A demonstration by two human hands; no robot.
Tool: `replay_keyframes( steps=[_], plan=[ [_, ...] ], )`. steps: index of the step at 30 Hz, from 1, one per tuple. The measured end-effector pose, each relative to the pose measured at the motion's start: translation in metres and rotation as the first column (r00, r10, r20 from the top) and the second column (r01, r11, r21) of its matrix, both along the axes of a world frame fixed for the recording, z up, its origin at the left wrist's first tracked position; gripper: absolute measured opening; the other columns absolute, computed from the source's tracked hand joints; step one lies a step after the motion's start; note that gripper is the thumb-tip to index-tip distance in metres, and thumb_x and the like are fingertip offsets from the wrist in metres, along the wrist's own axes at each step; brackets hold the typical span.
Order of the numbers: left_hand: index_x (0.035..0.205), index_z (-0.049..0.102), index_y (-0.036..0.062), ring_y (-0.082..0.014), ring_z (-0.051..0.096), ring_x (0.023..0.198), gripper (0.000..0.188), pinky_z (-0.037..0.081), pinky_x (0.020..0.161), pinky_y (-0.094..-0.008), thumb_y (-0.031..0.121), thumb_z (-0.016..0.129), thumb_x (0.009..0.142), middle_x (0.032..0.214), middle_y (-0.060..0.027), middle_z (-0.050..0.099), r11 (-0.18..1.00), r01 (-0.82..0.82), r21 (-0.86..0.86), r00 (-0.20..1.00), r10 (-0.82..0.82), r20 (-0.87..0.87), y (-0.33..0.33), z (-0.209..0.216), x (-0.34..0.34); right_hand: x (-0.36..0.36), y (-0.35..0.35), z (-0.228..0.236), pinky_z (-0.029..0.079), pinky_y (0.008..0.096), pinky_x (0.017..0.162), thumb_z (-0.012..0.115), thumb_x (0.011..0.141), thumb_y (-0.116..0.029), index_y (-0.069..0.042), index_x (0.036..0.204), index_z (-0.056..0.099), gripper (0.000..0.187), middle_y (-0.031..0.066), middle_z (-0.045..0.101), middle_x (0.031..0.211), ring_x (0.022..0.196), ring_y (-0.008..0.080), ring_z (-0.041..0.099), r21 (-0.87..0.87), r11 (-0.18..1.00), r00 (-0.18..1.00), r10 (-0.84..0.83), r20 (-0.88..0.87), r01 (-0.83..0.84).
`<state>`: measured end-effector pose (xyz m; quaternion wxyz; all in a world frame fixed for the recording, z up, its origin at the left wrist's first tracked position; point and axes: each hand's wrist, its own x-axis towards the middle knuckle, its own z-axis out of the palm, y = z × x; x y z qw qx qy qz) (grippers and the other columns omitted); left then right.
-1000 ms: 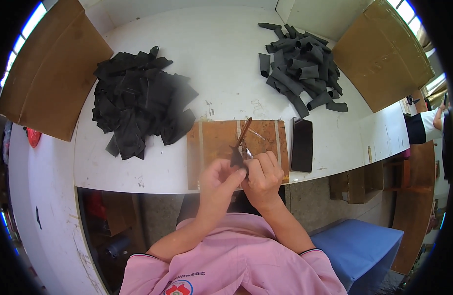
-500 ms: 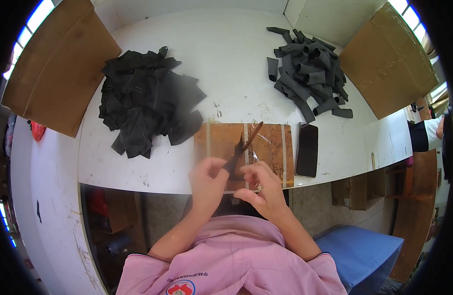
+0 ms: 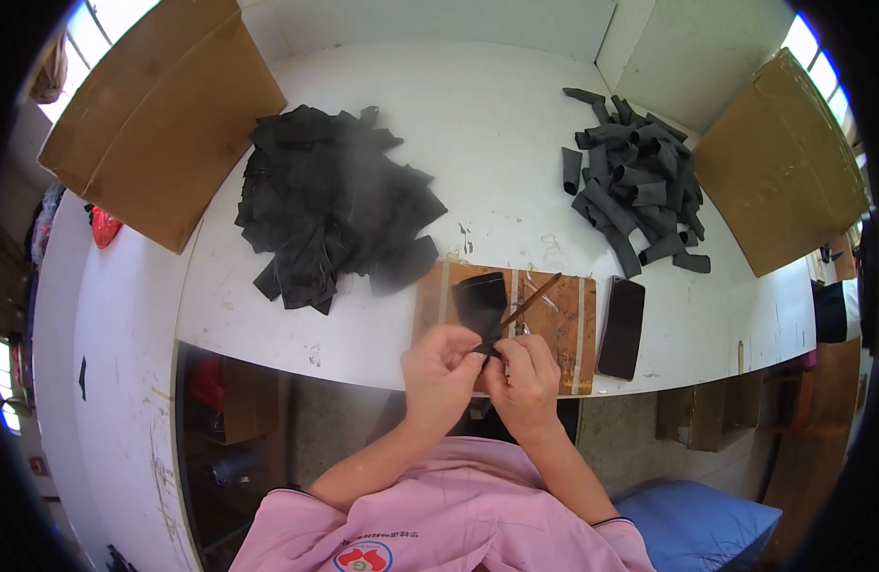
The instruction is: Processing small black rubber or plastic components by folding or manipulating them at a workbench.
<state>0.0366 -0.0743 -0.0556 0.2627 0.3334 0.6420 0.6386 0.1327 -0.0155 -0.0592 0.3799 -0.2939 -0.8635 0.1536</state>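
A small black fabric piece (image 3: 480, 300) stretches up from my fingers over a brown board (image 3: 578, 334) at the table's front edge. My left hand (image 3: 442, 372) pinches its near, narrow end from the left. Close beside it, my right hand (image 3: 527, 377) is closed on the same end, fingertips almost touching the left ones. A thin brown stick (image 3: 533, 297) slants up and to the right, just above my right fingers; whether that hand grips it I cannot tell. The fabric's end is partly hidden by my fingers.
On the left lies a heap of flat black fabric pieces (image 3: 316, 200). Several dark grey tubes (image 3: 640, 181) are piled at the back right. A black phone (image 3: 622, 329) rests beside the board. Cardboard panels (image 3: 163, 124) (image 3: 778, 172) stand at both sides of the white table (image 3: 497, 191).
My hands have come closer together on the fabric's near end, and its wide end now spreads over the board. The stick tilts further right. The whole view has shifted slightly.
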Motion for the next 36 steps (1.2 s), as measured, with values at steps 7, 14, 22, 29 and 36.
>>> replay_keyframes(
  steps=[7, 14, 22, 29, 36],
  plan=[
    [0.089, 0.050, 0.0023, -0.0006, 0.042, 0.051, 0.022, 0.028, 0.041, -0.0141, -0.008, 0.055, 0.070, 0.069, -0.0004, 0.053, 0.893, 0.411, 0.184, 0.565, -0.407, 0.718, -0.004, 0.020, -0.033, 0.007, 0.004, 0.011, 0.035, 0.0228, 0.049, 0.061, 0.068, 0.002, 0.000, 0.070, 0.058, 0.004, 0.0031, 0.051, 0.068, 0.057, 0.0103, 0.045, -0.771, 0.501, 0.858, -0.102, -0.503, -0.393],
    [0.087, 0.051, -0.0006, -0.0012, 0.042, 0.050, 0.024, 0.032, 0.043, -0.0156, -0.013, 0.045, 0.067, 0.067, 0.0004, 0.051, 0.998, 0.004, 0.057, 0.997, -0.008, 0.073, 0.008, 0.012, -0.009, 0.001, -0.002, 0.007, 0.033, 0.0200, 0.053, 0.055, 0.081, -0.013, -0.004, 0.079, 0.053, 0.010, -0.0015, 0.049, 0.070, 0.061, 0.0061, 0.042, -0.644, -0.149, 0.651, -0.341, -0.679, -0.750],
    [0.101, 0.047, 0.0014, -0.0017, 0.040, 0.047, 0.030, 0.027, 0.037, -0.0151, -0.005, 0.054, 0.073, 0.081, -0.0047, 0.055, 0.775, 0.511, 0.373, 0.286, -0.562, 0.776, -0.005, 0.022, -0.019, 0.014, 0.009, 0.001, 0.036, 0.0208, 0.061, 0.051, 0.083, -0.012, -0.006, 0.075, 0.051, 0.009, -0.0014, 0.048, 0.075, 0.068, 0.0070, 0.043, -0.757, 0.085, 0.712, -0.288, -0.641, -0.647],
    [0.111, 0.047, 0.0005, -0.0088, 0.050, 0.072, 0.040, 0.041, 0.061, -0.0201, -0.006, 0.058, 0.073, 0.083, -0.0057, 0.054, 0.893, 0.416, 0.170, 0.841, -0.450, 0.300, -0.006, 0.040, 0.003, 0.018, 0.018, 0.026, 0.039, 0.0236, 0.070, 0.050, 0.080, -0.001, 0.000, 0.075, 0.052, 0.006, 0.0053, 0.051, 0.081, 0.080, 0.0128, 0.049, -0.583, 0.412, 0.627, -0.036, -0.778, -0.700],
    [0.096, 0.058, 0.0010, -0.0107, 0.051, 0.074, 0.019, 0.042, 0.065, -0.0205, -0.004, 0.057, 0.077, 0.087, -0.0071, 0.054, 0.936, 0.105, 0.335, 0.994, -0.113, 0.001, 0.013, 0.051, 0.023, 0.014, 0.027, 0.067, 0.043, 0.0267, 0.064, 0.053, 0.077, 0.001, 0.000, 0.077, 0.053, 0.002, 0.0088, 0.053, 0.078, 0.072, 0.0169, 0.053, -0.405, 0.821, 0.811, 0.114, -0.574, -0.403]
  ],
)
